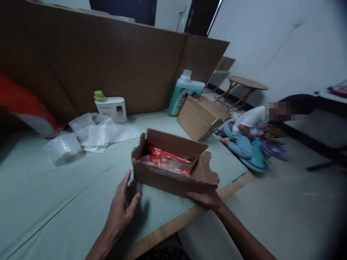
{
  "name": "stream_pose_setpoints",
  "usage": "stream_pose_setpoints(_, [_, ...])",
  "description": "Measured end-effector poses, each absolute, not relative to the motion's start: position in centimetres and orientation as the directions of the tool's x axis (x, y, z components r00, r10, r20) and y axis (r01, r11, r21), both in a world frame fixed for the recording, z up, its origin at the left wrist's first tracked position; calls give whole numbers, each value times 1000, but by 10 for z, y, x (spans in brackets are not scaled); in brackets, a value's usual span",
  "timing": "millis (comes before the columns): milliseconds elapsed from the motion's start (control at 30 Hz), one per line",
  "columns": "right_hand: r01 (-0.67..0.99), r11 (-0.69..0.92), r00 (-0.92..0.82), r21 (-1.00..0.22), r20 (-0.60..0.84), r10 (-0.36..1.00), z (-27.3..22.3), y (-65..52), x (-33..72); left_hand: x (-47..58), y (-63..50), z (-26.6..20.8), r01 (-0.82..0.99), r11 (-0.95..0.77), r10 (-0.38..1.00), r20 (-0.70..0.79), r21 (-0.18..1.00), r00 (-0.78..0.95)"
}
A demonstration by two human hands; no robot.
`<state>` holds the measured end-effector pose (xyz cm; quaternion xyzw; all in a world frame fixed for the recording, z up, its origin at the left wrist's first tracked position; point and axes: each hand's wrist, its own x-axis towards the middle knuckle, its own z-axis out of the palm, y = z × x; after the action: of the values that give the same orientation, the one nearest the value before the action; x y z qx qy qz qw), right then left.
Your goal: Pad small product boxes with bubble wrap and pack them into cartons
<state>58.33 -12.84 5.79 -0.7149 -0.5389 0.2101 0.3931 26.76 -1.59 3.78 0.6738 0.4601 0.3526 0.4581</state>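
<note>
A small open cardboard box (168,184) is at the table's front edge, with red and pink plastic packets (168,162) lying inside. My right hand (206,198) grips its lower right corner, the thumb along the near wall and the other fingers hidden under or behind the cardboard. Left of the box, my left hand (120,207) is held open above the cloth, thumb and fingers apart, with nothing in it. A gap shows between those fingertips and the box's left end.
Bubble wrap (94,133) lies at the left, before a white bottle with a green cap (112,108). A teal detergent bottle (177,95) stands behind another cardboard box (199,117). Cardboard panels (114,61) wall the back. Beyond the right edge, a person (251,124) sits low.
</note>
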Motion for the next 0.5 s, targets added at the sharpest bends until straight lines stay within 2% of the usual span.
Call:
stream_pose_setpoints(67, [580, -260, 495, -772, 81, 865, 60, -163, 616, 283, -22, 28, 315, -233, 902, 82, 920, 425])
stream_pose_setpoints(167, [531, -378, 700, -758, 142, 700, 57, -211, 661, 287, -32, 13, 363, -274, 872, 72, 890, 484])
stream_pose_setpoints(367, [502, -328, 831, -800, 341, 440, 52, -248, 723, 275, -36, 2, 409, -346, 858, 108, 844, 503])
stream_pose_setpoints(500, [500, -242, 833, -831, 386, 396, 56, -222, 742, 271, -35, 4, 403, -383, 834, 123, 831, 538])
